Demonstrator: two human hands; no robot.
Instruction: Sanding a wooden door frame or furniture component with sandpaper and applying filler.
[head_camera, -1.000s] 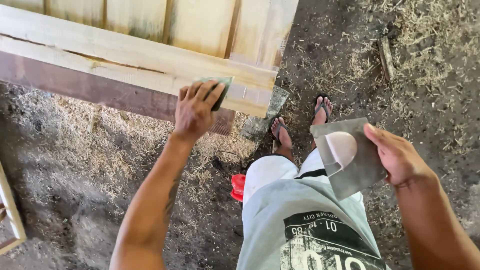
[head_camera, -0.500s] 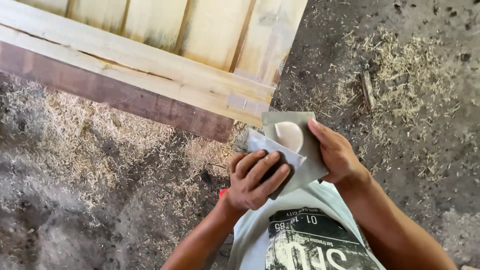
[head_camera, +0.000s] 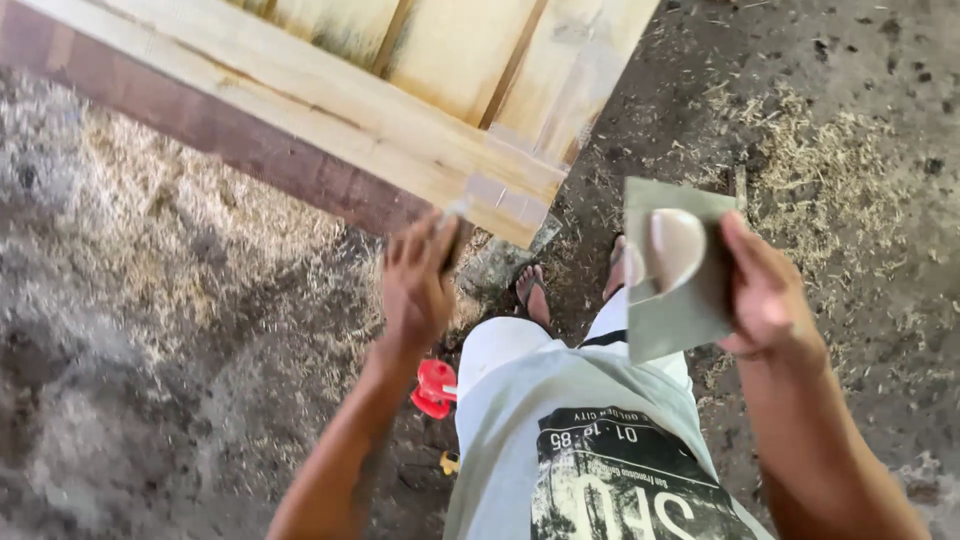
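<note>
At the far left lies the dirt floor (head_camera: 150, 330), strewn with pale wood shavings. Above it a wooden frame (head_camera: 400, 130) of light planks runs across the top, its dark underside facing the ground and a lighter patch showing near its lower corner. The left hand (head_camera: 418, 285) is raised to that corner, fingers curled around a small flat tool (head_camera: 455, 235); blur makes it hard to say, but it looks like a thin scraper blade, held edge-up so its tip can meet the wood. Below the wrist, a red object (head_camera: 435, 388) lies on the ground beside the person's leg, and the sandalled feet (head_camera: 535, 290) stand just under the frame. To the right, the right hand (head_camera: 765, 290) pinches a grey flat board (head_camera: 680, 275) by its edge, thumb over the front, keeping it tilted toward the person so the pale dab of filler (head_camera: 672, 245) on it stays reachable. The board hangs clear of the frame.
</note>
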